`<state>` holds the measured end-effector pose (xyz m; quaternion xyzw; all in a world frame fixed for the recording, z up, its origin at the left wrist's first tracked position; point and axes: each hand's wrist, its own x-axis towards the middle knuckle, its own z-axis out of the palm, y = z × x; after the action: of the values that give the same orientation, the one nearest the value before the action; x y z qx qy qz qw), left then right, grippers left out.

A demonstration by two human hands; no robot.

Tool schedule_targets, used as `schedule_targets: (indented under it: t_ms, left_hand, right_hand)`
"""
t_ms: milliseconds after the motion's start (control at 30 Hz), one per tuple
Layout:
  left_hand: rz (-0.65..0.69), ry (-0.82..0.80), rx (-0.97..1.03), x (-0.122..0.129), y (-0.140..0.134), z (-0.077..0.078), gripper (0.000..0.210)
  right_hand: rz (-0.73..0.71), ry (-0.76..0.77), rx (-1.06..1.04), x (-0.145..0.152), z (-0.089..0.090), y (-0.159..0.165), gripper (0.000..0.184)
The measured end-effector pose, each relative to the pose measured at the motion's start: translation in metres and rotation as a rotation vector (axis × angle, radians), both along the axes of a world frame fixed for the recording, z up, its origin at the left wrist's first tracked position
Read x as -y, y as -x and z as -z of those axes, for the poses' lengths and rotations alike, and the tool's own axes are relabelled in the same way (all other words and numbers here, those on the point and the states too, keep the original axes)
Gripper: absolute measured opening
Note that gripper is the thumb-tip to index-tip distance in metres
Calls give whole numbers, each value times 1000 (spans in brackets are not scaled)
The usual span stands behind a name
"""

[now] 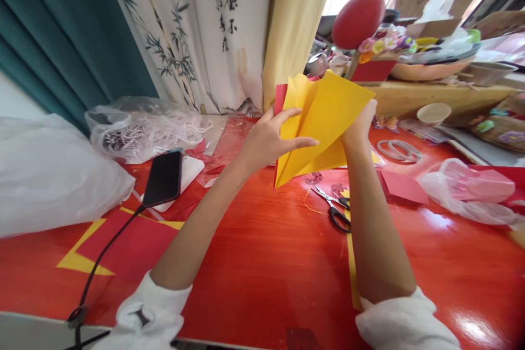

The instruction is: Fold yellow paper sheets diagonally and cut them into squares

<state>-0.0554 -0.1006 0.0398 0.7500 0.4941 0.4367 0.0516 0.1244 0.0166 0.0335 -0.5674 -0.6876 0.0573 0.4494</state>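
Observation:
Both my hands are raised over the far part of the red table, around a folded yellow paper point(326, 120) with a red layer at its left edge. The paper is bent into slanting folds and narrows to a point at lower left. My left hand point(273, 139) grips its left side, thumb lying across the yellow front and fingers partly behind. At the right edge, my right hand point(361, 123) holds the paper with most fingers hidden behind it. Black-handled scissors point(334, 208) lie partly spread on the table, just left of my right forearm.
A phone point(163, 178) on a cable lies at left, near red and yellow sheets point(127, 243). Plastic bags point(53, 175) fill the far left. Red paper pieces point(402, 187), a clear tape-like ring point(398, 150) and a paper cup point(433, 114) are at right. A red balloon point(359, 20) stands behind.

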Motion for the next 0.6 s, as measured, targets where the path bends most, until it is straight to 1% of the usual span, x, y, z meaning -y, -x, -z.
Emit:
schedule_targets:
  t_ms: [67,133,233,333,367,433,500,533,600]
  left_hand:
    - [-1,19,3,1,0,0,74]
    - [-1,25,-2,1,-1,0,74]
    - [2,48,-19,2,-2,0,76]
    - [7,110,-42,1,-4,1,84]
    - [20,109,-43,0,-5,3,86]
    - [56,37,-20,-3,-5,5,85]
    - [59,-80,43,-7,-1,6,82]
    - [37,-127,90,-9,2,6,81]
    - [6,-148,143,-13,12,4,82]
  right_hand:
    - [121,-8,-42,6,-5,2,24]
    - [186,-16,-71,12,-9,5,21]
    - [211,-22,-96,18,-12,8,18]
    - [206,-26,-141,22,-16,11,14]
    - [203,-28,-160,23,-17,12,13]
    - [198,-44,-194,23,-20,12,10]
    - [164,-90,-237,21,-22,12,10]
    - [113,-121,-275,19,-23,11,11]
    - [-63,-182,-387,15,-22,11,14]
